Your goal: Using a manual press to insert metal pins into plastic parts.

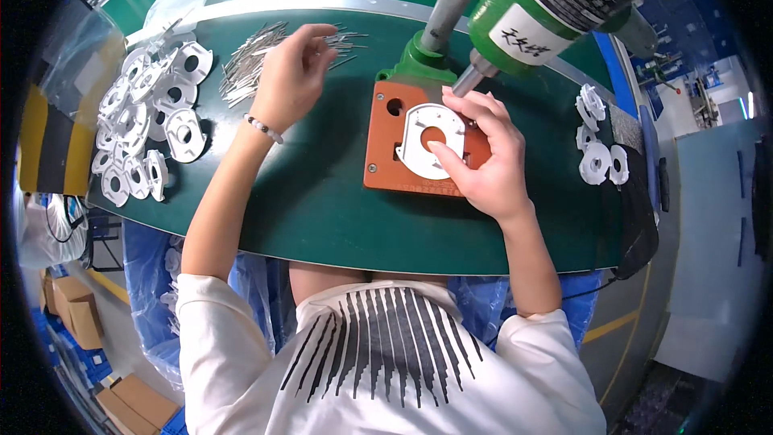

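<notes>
A white plastic ring-shaped part (415,157) lies on the brown-orange fixture block (386,173), below the metal tip of a green press (515,16). My right hand (498,157) grips this part, thumb against its centre hole and index finger at its upper edge, close to the press tip (475,76). Over to the left, my left hand (291,76) hovers at a heap of thin metal pins (241,68). Its fingers are curled in and pinched together; whatever is between them is too small to make out.
Many white plastic parts (133,117) are piled at the table's left. Several more white parts (596,163) lie at the right edge. The press post (447,4) rises behind the fixture. Blue plastic bags (149,274) hang below the table's front edge, and cardboard boxes (137,407) stand on the floor.
</notes>
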{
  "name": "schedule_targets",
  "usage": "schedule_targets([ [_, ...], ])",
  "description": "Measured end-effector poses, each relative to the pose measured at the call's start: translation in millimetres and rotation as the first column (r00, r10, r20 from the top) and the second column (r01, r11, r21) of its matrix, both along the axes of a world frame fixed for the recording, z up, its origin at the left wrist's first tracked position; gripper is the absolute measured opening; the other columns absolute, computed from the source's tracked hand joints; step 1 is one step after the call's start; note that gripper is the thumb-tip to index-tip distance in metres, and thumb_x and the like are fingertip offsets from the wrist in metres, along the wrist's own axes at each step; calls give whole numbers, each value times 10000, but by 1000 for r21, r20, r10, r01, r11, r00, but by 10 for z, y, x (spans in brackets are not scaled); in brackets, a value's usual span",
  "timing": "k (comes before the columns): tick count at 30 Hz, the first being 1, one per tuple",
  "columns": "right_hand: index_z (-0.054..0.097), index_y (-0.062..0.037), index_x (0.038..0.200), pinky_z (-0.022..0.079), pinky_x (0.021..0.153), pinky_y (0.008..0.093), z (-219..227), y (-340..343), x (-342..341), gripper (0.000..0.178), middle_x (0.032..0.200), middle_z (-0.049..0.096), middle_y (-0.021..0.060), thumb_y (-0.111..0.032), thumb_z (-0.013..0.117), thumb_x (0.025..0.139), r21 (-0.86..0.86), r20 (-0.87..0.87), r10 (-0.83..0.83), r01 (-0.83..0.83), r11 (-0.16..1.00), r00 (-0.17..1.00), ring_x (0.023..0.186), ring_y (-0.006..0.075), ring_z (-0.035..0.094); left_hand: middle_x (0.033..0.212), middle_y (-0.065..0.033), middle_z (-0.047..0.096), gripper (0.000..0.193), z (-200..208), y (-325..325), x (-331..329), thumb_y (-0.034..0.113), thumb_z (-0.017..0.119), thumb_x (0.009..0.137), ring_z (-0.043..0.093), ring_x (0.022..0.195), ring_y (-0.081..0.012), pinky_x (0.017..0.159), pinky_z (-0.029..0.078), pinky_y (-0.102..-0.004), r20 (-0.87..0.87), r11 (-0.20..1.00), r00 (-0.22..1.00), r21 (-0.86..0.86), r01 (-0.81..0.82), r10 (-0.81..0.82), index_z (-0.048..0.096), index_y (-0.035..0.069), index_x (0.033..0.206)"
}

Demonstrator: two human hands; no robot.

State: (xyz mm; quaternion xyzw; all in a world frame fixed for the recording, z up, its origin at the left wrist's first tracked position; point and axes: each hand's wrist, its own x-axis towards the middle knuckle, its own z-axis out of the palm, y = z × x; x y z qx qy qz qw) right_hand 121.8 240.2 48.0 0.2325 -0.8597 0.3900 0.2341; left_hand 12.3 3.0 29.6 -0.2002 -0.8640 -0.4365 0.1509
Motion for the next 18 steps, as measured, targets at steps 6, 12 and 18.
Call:
schedule_targets([
  [6, 534, -55, 1068, 296, 995, 495, -38, -8, -5, 488, 1100, 567, 141, -103, 748, 632, 3, 61, -40, 40, 999, 997, 1048, 312, 534, 759, -25, 644, 104, 233, 517, 353, 49, 652, 784, 570, 670, -45, 624, 470, -195, 93, 949, 966, 230, 217, -243, 647, -7, 872],
  [12, 538, -51, 1026, 296, 991, 518, -73, 20, 8, 429, 1100, 570, 133, -126, 734, 652, -16, 6, -31, 31, 999, 1000, 1084, 328, 513, 671, -24, 631, 123, 302, 721, 531, 65, 683, 751, 540, 597, -28, 549, 450, -186, 33, 957, 971, 178, 228, -237, 658, -4, 849],
  [18, 506, -54, 949, 307, 977, 533, -56, 15, 1, 376, 1090, 576, 124, -129, 726, 654, -12, -2, -10, 10, 1000, 1000, 1085, 337, 510, 680, -35, 643, 121, 285, 709, 535, 65, 675, 759, 559, 612, -40, 567, 467, -200, 81, 957, 959, 126, 260, -271, 660, 1, 861],
])
